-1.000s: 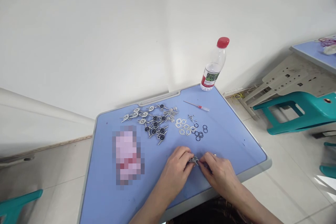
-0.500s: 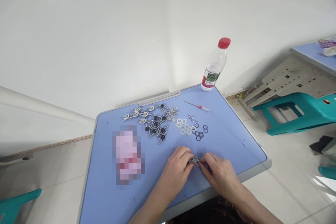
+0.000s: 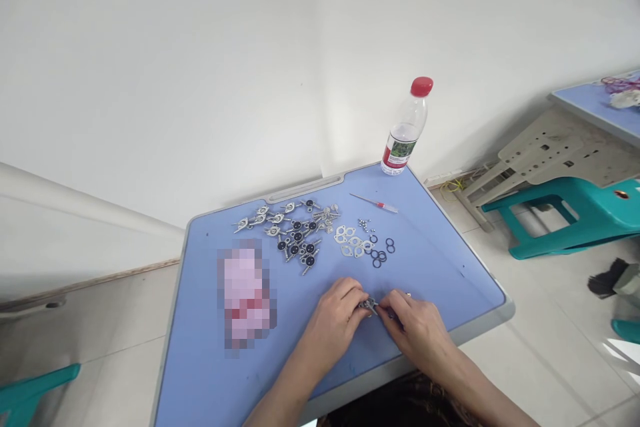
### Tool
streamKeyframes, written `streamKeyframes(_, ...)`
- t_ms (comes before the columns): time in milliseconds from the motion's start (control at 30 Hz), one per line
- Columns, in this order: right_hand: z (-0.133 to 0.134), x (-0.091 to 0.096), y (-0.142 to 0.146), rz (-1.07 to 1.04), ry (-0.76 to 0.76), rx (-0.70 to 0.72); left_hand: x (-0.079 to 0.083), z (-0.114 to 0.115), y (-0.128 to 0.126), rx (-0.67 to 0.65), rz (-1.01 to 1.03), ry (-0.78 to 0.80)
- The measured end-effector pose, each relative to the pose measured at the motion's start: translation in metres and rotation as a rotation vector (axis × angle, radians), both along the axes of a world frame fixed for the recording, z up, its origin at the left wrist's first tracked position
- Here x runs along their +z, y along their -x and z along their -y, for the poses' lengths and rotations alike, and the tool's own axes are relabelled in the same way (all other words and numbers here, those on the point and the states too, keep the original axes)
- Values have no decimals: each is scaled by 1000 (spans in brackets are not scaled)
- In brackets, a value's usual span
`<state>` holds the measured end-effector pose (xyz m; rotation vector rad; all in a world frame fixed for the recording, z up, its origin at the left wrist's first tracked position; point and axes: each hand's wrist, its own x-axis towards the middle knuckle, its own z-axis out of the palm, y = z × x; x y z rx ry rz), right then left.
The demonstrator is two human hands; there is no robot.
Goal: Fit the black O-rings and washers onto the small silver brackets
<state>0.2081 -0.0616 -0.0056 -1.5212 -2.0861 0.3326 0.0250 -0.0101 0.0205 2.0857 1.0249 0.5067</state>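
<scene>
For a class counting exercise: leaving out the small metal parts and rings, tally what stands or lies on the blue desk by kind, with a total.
Plastic water bottle: 1
Small screwdriver: 1
Blurred pink object: 1
Total: 3

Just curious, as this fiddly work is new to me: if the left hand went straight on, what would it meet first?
The left hand would meet the small metal part it touches, then the right hand; depth is unclear.
</scene>
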Motion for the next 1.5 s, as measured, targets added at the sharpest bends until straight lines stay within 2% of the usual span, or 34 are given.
streamKeyframes(133,3,-4,0,29,-10,13,0,0,0,9,9,20)
streamKeyframes(367,8,-8,-2,151,-210,65,-1,1,-1,21,32,46)
streamKeyframes(467,8,-9,0,159,-246,66,-4,0,-1,27,46,60)
streamKeyframes(667,8,-10,2,74,-197,46,-2,-1,-2,41,71,76)
streamKeyframes(833,8,7,2,-167,-38,41,-2,0,-2,48,63,64)
streamKeyframes(933,7,11,6,-118,-60,34,-4,1,-1,49,63,42)
streamKeyframes(1267,1,1,5,-33,-108,-31,-5,1,-2,49,55,43)
streamKeyframes(1500,11,2,20,6,-148,-49,-5,1,-1,44,54,27)
